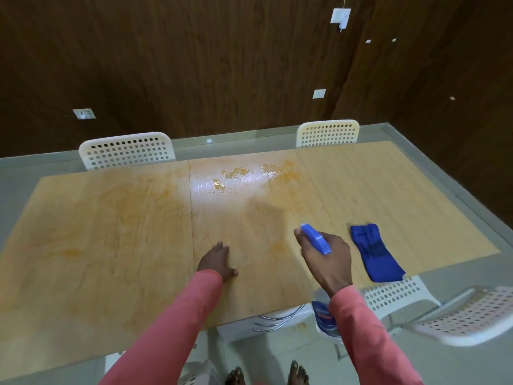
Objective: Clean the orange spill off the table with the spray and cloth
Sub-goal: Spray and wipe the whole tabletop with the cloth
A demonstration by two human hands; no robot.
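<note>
Dark wood panelling backs a pale wooden table (111,245) with an orange spill (236,176) wet at its far middle. Nearer, the right hand (327,259) grips a blue spray bottle (316,240); the left hand (218,261) rests flat, fingers straight. A folded blue cloth (373,254) lies right of the bottle.

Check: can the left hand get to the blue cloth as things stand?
Probably not directly. The left hand lies flat on the table, and the right hand, gripping the spray bottle, sits between it and the blue cloth.
</note>
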